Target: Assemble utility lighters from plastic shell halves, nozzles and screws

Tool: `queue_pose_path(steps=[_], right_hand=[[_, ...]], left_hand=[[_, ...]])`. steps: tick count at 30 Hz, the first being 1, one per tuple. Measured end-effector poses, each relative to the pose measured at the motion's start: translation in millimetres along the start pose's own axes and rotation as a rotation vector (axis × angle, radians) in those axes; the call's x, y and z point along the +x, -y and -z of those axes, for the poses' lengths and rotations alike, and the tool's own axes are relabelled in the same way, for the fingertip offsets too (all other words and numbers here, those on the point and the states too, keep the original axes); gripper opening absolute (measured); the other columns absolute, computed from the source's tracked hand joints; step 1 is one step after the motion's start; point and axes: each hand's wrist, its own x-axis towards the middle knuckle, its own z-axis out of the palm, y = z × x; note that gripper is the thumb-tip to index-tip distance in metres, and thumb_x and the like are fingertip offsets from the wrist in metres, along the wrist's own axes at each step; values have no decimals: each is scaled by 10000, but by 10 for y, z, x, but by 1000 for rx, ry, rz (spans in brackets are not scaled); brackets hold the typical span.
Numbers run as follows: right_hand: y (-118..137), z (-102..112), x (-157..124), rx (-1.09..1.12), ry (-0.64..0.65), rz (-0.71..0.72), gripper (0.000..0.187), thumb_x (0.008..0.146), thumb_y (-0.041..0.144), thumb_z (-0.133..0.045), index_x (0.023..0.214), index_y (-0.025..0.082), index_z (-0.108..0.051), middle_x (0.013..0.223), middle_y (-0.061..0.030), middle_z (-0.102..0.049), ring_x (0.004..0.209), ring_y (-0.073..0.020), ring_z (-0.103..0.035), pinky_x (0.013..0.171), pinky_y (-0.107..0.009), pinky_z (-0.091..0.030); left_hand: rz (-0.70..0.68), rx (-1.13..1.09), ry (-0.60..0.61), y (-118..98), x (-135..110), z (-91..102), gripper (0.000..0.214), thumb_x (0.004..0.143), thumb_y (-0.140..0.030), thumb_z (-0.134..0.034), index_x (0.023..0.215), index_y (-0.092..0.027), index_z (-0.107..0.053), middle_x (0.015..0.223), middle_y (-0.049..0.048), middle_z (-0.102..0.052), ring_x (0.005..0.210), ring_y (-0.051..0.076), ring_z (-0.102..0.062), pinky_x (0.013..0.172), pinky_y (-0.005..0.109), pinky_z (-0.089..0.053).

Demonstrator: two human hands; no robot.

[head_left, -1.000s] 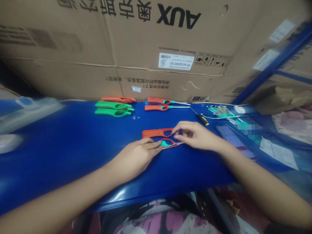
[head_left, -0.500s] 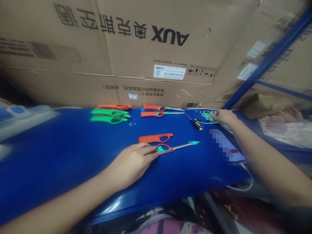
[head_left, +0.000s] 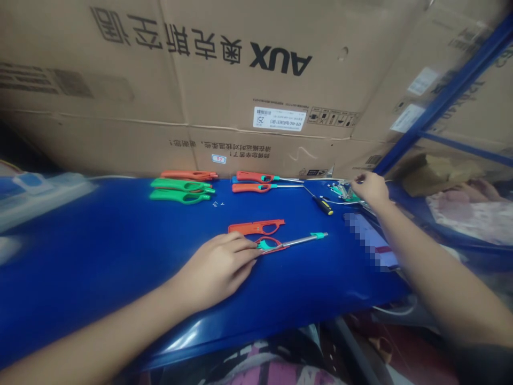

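Observation:
My left hand (head_left: 220, 270) is closed over the handle end of a red lighter half (head_left: 285, 246) lying on the blue table. A green trigger (head_left: 264, 245) and a long metal tube (head_left: 301, 240) with a green tip sit in that half. Just behind it lies an orange-red handle shell (head_left: 256, 227), apart from my fingers. At the back right my right hand (head_left: 372, 190) is over a pile of small green and metal parts (head_left: 340, 190), fingers curled in a pinch. What they hold, if anything, is too small to make out.
Assembled red lighters (head_left: 250, 187) lie at the back beside a yellow-black screwdriver (head_left: 324, 206). Green handle shells (head_left: 180, 197) and orange shells (head_left: 186, 175) are stacked at back left. A phone-like slab (head_left: 374, 240), partly pixelated, lies right. A cardboard wall (head_left: 224, 96) bounds the back.
My right hand has lifted slightly from the pile of small parts and shifted a little to the right. My left hand stays almost still on the lighter half.

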Motion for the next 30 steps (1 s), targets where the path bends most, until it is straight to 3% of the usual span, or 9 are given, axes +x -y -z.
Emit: queue_pose_path(steps=[4, 7, 11, 15, 17, 20, 24, 27, 30], right_hand=[[282, 139, -200, 94, -178, 64, 276, 897, 290, -526, 1087, 151, -671, 1144, -175, -699, 1100, -311, -638, 922, -396, -482], [665, 252, -509, 564, -219, 184, 187, 863, 303, -608, 965, 157, -664, 964, -132, -718, 879, -230, -672, 834, -346, -513], [1212, 379, -1169, 1165, 179, 319, 243, 809, 409, -714, 903, 198, -642, 904, -72, -719, 829, -199, -664, 786, -351, -536], [1537, 425, -1772, 1363, 562, 447, 268, 813, 442, -728, 907, 205, -646, 934, -49, -726, 854, -182, -665, 818, -349, -538], [1600, 414, -1915, 1342, 627, 512, 253, 839, 441, -711, 892, 201, -648, 893, -39, -710, 809, -168, -644, 774, -324, -531], [1602, 387, -1900, 1191, 652, 694, 186, 891, 379, -662, 927, 197, -646, 818, -18, -652, 700, -134, -583, 665, -279, -495], [1496, 392, -1673, 961, 663, 953, 208, 907, 297, -640, 1089, 205, -595, 1042, -45, -590, 654, -87, -509, 587, -237, -446], [1407, 393, -1572, 818, 713, 1067, 215, 890, 275, -666, 1083, 211, -595, 1073, -41, -555, 664, -86, -483, 608, -237, -448], [1363, 339, -1584, 664, 700, 1146, 175, 896, 270, -665, 1059, 225, -622, 1102, -45, -560, 835, -135, -568, 739, -271, -474]], left_hand=[[56, -173, -64, -29, 17, 3, 272, 958, -178, -529, 1153, -217, -714, 1087, 49, -747, 1002, 217, -670, 881, 391, -562], [160, -318, -158, -60, 31, -16, 256, 949, -216, -564, 1146, -202, -727, 1089, 66, -756, 1012, 217, -689, 894, 378, -572], [382, -550, -255, -89, 62, -72, 319, 945, -308, -601, 1229, -207, -703, 1225, 72, -724, 1117, 226, -691, 1000, 403, -554], [455, -768, -334, -118, 85, -115, 340, 944, -368, -604, 1227, -206, -702, 1289, 68, -687, 1211, 246, -646, 1090, 459, -486], [452, -825, -392, -147, 93, -104, 313, 942, -367, -604, 1168, -190, -729, 1348, 79, -646, 1269, 258, -603, 1111, 446, -466], [486, -889, -465, -188, 100, -52, 290, 933, -357, -619, 1112, -163, -740, 1305, 93, -677, 1219, 255, -639, 1064, 393, -517], [510, -887, -550, -152, 98, 10, 233, 899, -340, -669, 1019, -149, -726, 1068, 75, -765, 994, 211, -727, 936, 324, -582], [532, -767, -523, -60, 84, 13, 206, 862, -348, -711, 930, -154, -722, 943, 57, -761, 855, 182, -716, 800, 283, -587], [502, -559, -420, 14, 66, -7, 184, 846, -345, -730, 895, -167, -727, 810, 27, -730, 689, 137, -644, 631, 234, -522]])
